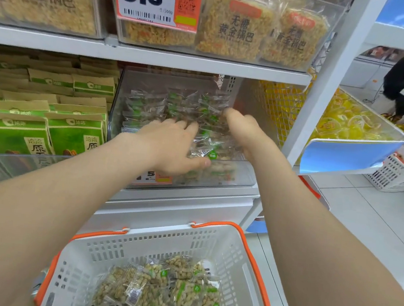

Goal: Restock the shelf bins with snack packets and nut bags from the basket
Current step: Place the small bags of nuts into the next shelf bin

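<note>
We stood in a shop, at a snack aisle. White metal shelving carried clear plastic bins of packaged food, and a large price tag reading 8.8, with a barcode and QR code, hung on the upper bin. To the left sat rows of green and brown nut bags. A white shopping basket with orange handles stood near us, another basket on the tiled floor at far right.
</note>
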A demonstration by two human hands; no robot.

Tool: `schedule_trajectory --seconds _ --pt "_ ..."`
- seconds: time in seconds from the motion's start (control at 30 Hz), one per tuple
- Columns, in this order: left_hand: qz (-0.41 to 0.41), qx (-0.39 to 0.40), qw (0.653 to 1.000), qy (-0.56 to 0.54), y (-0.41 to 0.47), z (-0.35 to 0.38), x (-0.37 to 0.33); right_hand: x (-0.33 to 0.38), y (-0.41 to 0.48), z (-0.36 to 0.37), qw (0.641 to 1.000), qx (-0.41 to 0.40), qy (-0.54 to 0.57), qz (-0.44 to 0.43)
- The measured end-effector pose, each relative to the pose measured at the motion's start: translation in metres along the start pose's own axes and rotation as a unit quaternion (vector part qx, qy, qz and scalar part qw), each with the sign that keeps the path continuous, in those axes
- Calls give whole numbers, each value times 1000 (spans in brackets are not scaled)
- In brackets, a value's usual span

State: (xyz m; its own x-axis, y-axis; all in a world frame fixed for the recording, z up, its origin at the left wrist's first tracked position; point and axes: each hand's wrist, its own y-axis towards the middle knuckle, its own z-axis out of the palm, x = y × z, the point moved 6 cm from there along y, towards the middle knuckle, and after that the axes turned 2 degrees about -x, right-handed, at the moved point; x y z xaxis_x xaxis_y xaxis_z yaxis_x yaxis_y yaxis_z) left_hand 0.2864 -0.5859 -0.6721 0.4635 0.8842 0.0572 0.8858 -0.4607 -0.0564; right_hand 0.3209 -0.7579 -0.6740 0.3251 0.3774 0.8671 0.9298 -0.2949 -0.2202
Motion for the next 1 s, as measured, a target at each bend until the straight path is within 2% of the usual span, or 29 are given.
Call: schedule_trajectory --seconds 0.1,0.23,0.4,0.47,0.53,0.63,0.77,0.9,0.93,1.0 --pt "1 -26 1000 13 -3 -1 11 -11 27 5 999 21 44 15" --pt "-43 -2 999 -15 -4 8 17 -15 40 16 997 47 54 21" --pt "-38 -6 999 -5 -3 6 17 -8 14 16 998 51 33 19" --pt "-42 -6 999 -11 -4 7 17 -8 9 14 999 28 38 26" --pt "-49 -12 998 -24 -5 7 16 -5 5 7 999 -31 23 30" --pt "-58 -28 998 -18 -7 5 15 -4 5 -7 993 -100 -58 23" --pt "-84 -13 996 -7 -12 9 12 -5 -2 3 991 -41 -126 -8" --pt "-82 -14 996 -21 -17 7 14 -8 -12 2 990 11 -133 -39" --pt "-82 -22 996 -25 -19 5 14 -8 -14 -2 989 -5 -138 -55" --pt "-73 -55 996 -25 -24 1 12 -5 -23 -12 977 -87 -163 -106"
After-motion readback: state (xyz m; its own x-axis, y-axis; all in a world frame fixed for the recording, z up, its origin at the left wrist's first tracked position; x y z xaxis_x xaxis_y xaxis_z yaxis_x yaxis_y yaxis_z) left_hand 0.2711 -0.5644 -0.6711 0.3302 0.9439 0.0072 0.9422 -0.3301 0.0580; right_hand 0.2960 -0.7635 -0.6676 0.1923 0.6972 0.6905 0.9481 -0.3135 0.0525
